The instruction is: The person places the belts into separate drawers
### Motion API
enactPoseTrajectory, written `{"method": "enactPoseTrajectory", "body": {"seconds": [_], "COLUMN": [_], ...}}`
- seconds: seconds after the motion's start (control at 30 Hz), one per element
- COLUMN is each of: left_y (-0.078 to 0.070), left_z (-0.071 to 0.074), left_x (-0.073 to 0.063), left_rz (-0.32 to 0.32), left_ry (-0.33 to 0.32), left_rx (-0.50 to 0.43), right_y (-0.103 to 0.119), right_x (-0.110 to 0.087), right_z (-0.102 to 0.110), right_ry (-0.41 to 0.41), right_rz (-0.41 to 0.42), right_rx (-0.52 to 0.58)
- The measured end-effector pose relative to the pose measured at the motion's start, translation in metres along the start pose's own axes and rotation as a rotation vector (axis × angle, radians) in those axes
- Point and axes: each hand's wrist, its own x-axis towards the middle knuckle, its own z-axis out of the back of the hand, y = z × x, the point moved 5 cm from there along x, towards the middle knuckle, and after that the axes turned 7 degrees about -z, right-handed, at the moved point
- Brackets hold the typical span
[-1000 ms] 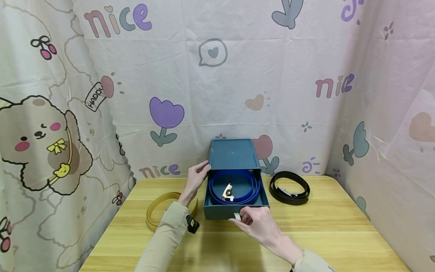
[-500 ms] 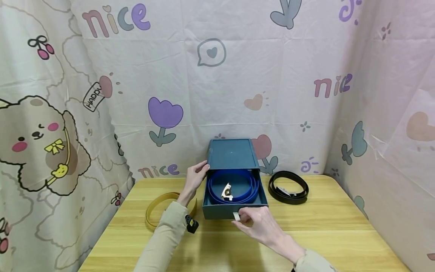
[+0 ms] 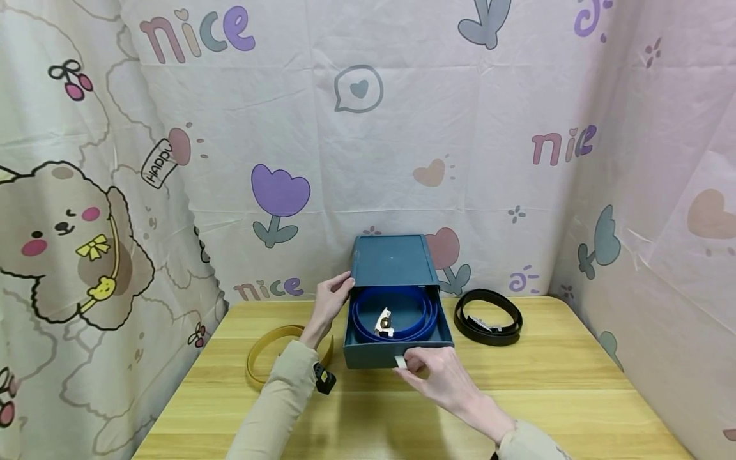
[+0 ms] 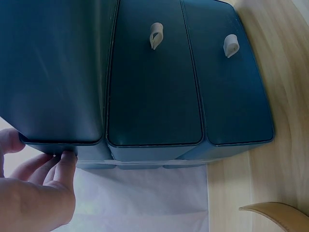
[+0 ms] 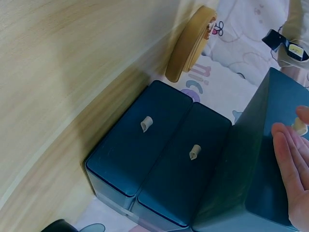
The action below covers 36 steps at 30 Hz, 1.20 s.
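A dark teal drawer unit [image 3: 393, 259] stands at the back of the table, its top drawer [image 3: 368, 356] pulled out toward me. Coiled inside that drawer is a blue belt [image 3: 418, 333] with a gold buckle [image 3: 383, 322]. My left hand [image 3: 329, 305] grips the unit's upper left corner; in the left wrist view its thumb and fingers [image 4: 63, 171] meet the edge there. With thumb and fingers, my right hand [image 3: 445, 378] pinches the small white pull tab [image 3: 400, 362] on the drawer front. Two lower drawers [image 5: 166, 164] are closed, each with its own tab.
A tan belt [image 3: 251, 361] lies coiled at the left, partly behind my left forearm. To the right of the unit is a coiled black belt [image 3: 497, 338] with a silver buckle. A printed curtain [image 3: 368, 147] hangs behind the wooden table [image 3: 575, 383].
The top drawer has slid slightly back toward the unit, and my right hand has moved with it. My left hand stays at the corner.
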Motion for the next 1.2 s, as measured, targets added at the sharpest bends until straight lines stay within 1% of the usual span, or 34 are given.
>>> {"method": "enactPoseTrajectory", "body": {"seconds": [0.1,0.27,0.33,0.4,0.57,0.7,0.8,0.97,1.2], "left_y": [0.000,-0.003,-0.003,-0.003,0.000,-0.001,-0.002,-0.001,0.002], "left_z": [0.000,0.001,0.001,0.001,0.000,-0.001,-0.001,0.000,0.000], "left_x": [0.000,-0.003,-0.003,-0.003,0.000,0.000,0.001,0.001,0.000], "left_rz": [-0.003,-0.056,-0.063,-0.052,0.001,0.015,0.016,0.005,-0.005], "left_ry": [-0.002,-0.009,-0.010,-0.008,-0.008,0.000,0.008,0.000,-0.005], "left_rx": [0.000,0.003,0.004,-0.001,-0.017,-0.012,-0.005,0.009,-0.003], "right_y": [-0.001,-0.003,-0.004,-0.006,-0.009,-0.010,-0.011,-0.014,-0.018], "right_x": [0.001,0.002,0.002,0.003,0.005,0.005,0.006,0.006,0.006], "right_z": [0.000,-0.002,-0.003,-0.003,-0.004,-0.005,-0.005,-0.006,-0.008], "right_ry": [-0.008,-0.016,-0.021,-0.027,-0.034,-0.032,-0.028,-0.022,-0.023], "right_rz": [-0.001,-0.008,-0.015,-0.023,-0.043,-0.048,-0.055,-0.072,-0.089], "right_rx": [-0.002,-0.009,-0.015,-0.021,-0.024,-0.013,-0.002,0.010,0.038]}}
